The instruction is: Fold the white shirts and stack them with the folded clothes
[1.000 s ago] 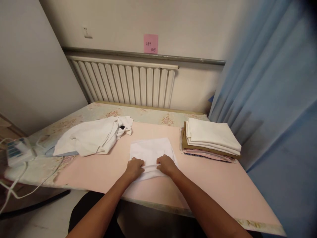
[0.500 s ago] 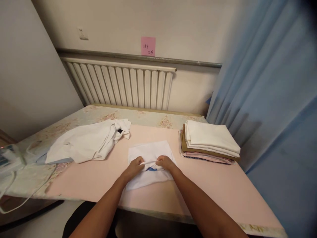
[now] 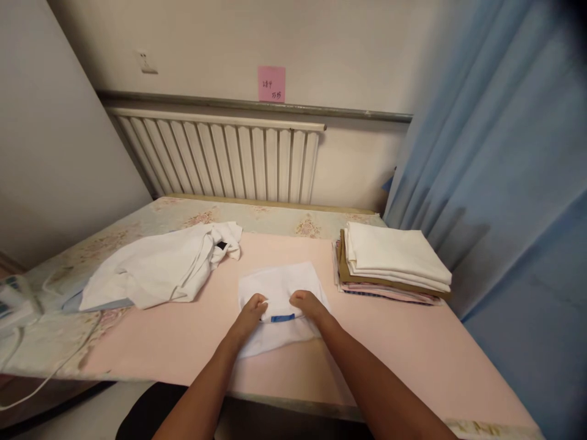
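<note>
A folded white shirt lies in front of me on the pink cloth, with a blue label showing at its neckline. My left hand is closed on the fabric just left of the label. On the other side, my right hand pinches the fabric between thumb and curled fingers. The label lies flat between the two hands. Parts of the neckline are hidden under my fingers.
A crumpled white garment lies to the left. At the right stands a stack of folded cloths, white on top, beside a blue curtain. A white appliance with a cord is at the left edge; a radiator runs behind the table.
The shirt's neckline, raised and bunched before, has been laid flatter, so the blue label shows as a full strip. My hands stay on the fabric; the view has shifted slightly.
</note>
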Demonstrator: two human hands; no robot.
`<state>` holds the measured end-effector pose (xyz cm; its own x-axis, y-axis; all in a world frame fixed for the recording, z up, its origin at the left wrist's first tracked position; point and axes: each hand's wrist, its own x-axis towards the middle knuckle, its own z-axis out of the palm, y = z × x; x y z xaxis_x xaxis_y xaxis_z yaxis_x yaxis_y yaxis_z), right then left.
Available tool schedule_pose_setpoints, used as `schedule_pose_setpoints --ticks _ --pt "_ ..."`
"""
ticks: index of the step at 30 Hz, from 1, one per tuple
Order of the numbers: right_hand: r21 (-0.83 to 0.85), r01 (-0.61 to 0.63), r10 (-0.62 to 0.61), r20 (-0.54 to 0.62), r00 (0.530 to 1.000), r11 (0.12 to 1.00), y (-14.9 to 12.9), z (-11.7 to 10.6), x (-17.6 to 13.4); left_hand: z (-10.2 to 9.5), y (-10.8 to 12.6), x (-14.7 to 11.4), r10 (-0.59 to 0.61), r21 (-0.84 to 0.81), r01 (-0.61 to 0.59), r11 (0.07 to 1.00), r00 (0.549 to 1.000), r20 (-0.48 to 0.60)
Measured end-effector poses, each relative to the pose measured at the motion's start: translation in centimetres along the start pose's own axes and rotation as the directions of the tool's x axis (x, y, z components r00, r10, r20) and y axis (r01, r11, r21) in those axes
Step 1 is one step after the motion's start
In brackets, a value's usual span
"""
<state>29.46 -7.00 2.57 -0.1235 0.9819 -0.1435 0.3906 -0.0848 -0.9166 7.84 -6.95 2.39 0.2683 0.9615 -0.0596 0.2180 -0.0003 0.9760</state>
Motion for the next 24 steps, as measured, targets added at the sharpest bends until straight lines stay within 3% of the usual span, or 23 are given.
schedule_pose_setpoints --ticks 8,24 --pt "0.097 0.013 -0.016 0.026 1.0 0.995 0.8 -0.3 -0.4 0.1 -0.3 -0.5 0.003 -0.05 -0.003 0.999 1.0 0.003" --pt "0.122 -0.009 0.005 0.032 0.999 0.993 1.1 -0.1 0.8 0.1 -0.9 0.0 -0.005 -0.064 0.004 0.998 1.0 -0.02"
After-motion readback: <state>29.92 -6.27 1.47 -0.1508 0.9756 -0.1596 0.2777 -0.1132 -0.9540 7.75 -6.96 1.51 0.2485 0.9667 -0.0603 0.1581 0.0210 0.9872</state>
